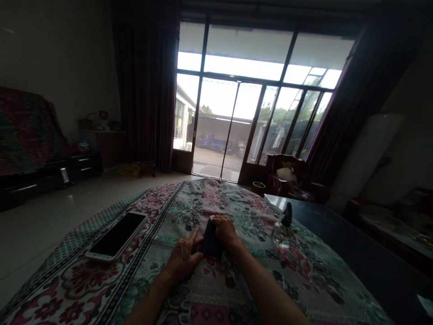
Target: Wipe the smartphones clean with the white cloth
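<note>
Item 1: blk phone, long axis fwd, slightly tilted, between hands. L hand part-open, touching near L edge. R hand curled over far end, has hold. Item 2: floral bedspread beneath. Item 3: white smartphone, to L. Item 4: glass bottle, to R.

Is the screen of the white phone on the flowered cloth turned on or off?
Off, it seems: the white phone lies face up on the floral cloth, and its screen shows only black.
</note>
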Tool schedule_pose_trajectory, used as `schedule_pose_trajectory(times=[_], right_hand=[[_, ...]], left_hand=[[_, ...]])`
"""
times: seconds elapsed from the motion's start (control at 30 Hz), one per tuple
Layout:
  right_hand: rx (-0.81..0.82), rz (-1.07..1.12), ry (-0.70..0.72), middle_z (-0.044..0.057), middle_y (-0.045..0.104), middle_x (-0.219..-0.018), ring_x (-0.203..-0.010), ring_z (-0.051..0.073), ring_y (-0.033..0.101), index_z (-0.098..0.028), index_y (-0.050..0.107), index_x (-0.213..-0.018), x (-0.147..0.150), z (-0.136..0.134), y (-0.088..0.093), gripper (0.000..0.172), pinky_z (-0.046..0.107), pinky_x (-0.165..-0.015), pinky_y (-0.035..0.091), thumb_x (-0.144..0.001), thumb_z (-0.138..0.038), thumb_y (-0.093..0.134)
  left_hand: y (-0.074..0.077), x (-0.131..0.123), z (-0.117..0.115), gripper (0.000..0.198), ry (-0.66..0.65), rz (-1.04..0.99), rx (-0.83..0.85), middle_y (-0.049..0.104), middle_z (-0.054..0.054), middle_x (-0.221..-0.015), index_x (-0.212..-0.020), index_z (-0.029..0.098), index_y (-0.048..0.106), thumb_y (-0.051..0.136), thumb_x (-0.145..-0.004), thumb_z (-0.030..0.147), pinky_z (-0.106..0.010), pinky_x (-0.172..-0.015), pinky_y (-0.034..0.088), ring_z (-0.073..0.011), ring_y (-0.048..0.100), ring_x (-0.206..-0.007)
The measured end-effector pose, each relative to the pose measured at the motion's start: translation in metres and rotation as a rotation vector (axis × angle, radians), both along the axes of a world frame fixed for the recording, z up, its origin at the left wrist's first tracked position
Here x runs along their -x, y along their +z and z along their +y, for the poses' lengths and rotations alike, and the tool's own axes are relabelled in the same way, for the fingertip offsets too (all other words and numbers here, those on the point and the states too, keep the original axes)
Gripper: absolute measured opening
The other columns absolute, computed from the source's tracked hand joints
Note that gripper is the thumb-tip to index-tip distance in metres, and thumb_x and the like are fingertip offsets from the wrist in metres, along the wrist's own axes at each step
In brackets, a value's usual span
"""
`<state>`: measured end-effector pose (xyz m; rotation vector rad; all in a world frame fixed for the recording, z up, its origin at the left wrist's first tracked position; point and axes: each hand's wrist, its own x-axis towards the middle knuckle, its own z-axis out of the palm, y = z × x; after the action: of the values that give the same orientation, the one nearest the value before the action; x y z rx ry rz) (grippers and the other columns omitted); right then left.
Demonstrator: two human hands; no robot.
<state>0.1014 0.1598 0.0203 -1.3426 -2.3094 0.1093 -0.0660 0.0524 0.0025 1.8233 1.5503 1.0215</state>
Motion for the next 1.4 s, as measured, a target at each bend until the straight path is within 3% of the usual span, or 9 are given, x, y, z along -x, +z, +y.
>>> schedule_pose_trajectory(times=[0.17,0.5,0.7,0.87,1.0,1.17,1.4], right_hand=[[-0.038,0.033,0.068,0.003,0.068,-0.121,-0.111,0.018,0.056,-0.022,0.07,-0.113,-0.007,-0.035,-0.005,0.043,0.026,-0.098,0.038,-0.085,-0.004,0.043],[-0.046,0.139,0.271,0.003,0.068,-0.12,-0.108,0.02,0.056,-0.023,0.07,-0.107,-0.021,-0.11,-0.003,0.037,0.033,-0.101,0.041,-0.085,-0.007,0.045],[-0.015,0.142,0.321,0.0,0.069,-0.109,-0.101,0.016,0.056,-0.026,0.068,-0.101,-0.026,-0.133,0.0,0.032,0.029,-0.098,0.042,-0.09,-0.008,0.043],[-0.036,0.179,0.295,0.004,0.07,-0.114,-0.105,0.019,0.058,-0.023,0.069,-0.105,-0.025,-0.116,-0.004,0.036,0.032,-0.098,0.042,-0.088,-0.007,0.042],[-0.014,0.147,0.216,0.004,0.072,-0.109,-0.102,0.019,0.06,-0.022,0.073,-0.099,-0.021,-0.085,0.001,0.042,0.03,-0.096,0.042,-0.08,-0.002,0.04],[-0.008,0.027,0.077,0.004,0.073,-0.108,-0.104,0.018,0.061,-0.022,0.074,-0.095,-0.013,-0.041,0.004,0.043,0.025,-0.095,0.039,-0.081,-0.001,0.039],[0.019,-0.024,0.004,0.006,0.074,-0.102,-0.1,0.019,0.063,-0.022,0.075,-0.09,0.003,0.002,0.003,0.037,0.025,-0.092,0.038,-0.08,-0.003,0.044]], left_hand=[[-0.002,0.0,0.001,0.077,-0.013,-0.003,0.0,0.065,-0.007,-0.131,-0.144,0.016,0.043,0.061,-0.069,0.015,-0.035,-0.114,0.032,-0.024,0.049,-0.133],[-0.002,0.0,0.001,0.079,-0.016,0.011,-0.006,0.065,-0.008,-0.131,-0.145,0.015,0.042,0.06,-0.067,0.015,-0.035,-0.113,0.034,-0.0244,0.051,-0.132],[0.003,-0.001,-0.002,0.079,0.001,-0.001,0.015,0.065,-0.008,-0.131,-0.144,0.016,0.043,0.06,-0.067,0.014,-0.036,-0.113,0.033,-0.024,0.051,-0.132],[0.0,-0.001,0.001,0.079,-0.004,0.007,0.016,0.066,-0.007,-0.129,-0.144,0.018,0.044,0.061,-0.067,0.013,-0.035,-0.112,0.033,-0.024,0.052,-0.13],[-0.005,-0.001,0.004,0.078,-0.01,0.042,-0.014,0.067,-0.007,-0.129,-0.143,0.017,0.045,0.061,-0.068,0.012,-0.035,-0.113,0.032,-0.0252,0.049,-0.133],[-0.005,0.0,0.003,0.078,-0.003,0.054,-0.011,0.065,-0.007,-0.131,-0.144,0.017,0.043,0.061,-0.068,0.013,-0.036,-0.114,0.03,-0.025,0.046,-0.135],[-0.005,0.0,0.005,0.079,-0.021,0.045,-0.024,0.065,-0.009,-0.131,-0.145,0.014,0.042,0.061,-0.069,0.014,-0.034,-0.113,0.033,-0.0249,0.05,-0.132]])
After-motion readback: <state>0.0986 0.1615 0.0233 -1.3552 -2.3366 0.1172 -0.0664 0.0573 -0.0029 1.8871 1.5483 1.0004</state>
